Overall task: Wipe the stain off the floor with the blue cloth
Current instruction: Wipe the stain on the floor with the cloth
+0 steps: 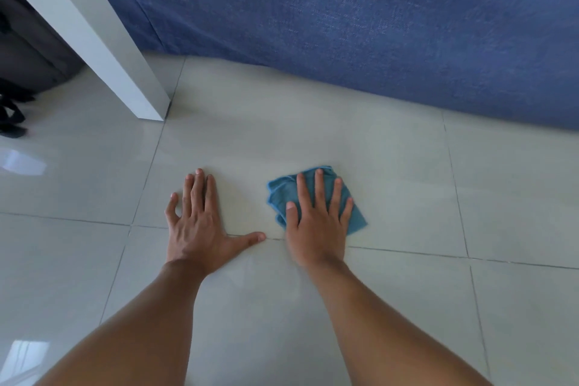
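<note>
Pale tiled floor [391, 166]: right hand [316, 222], fingers spread flat atop the blue cloth [355, 218], should press evenly; left hand [197, 226] braces, splayed, holding nothing.

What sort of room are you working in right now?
Probably a home living room: glossy pale tiled floor, a blue fabric-covered sofa reaching the floor, and a white furniture leg beside it.

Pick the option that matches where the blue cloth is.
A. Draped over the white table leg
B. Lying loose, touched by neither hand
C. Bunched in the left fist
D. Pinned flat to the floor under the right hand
D: the right hand lies spread, palm down, on the cloth, while the left hand rests on bare tile.
</note>
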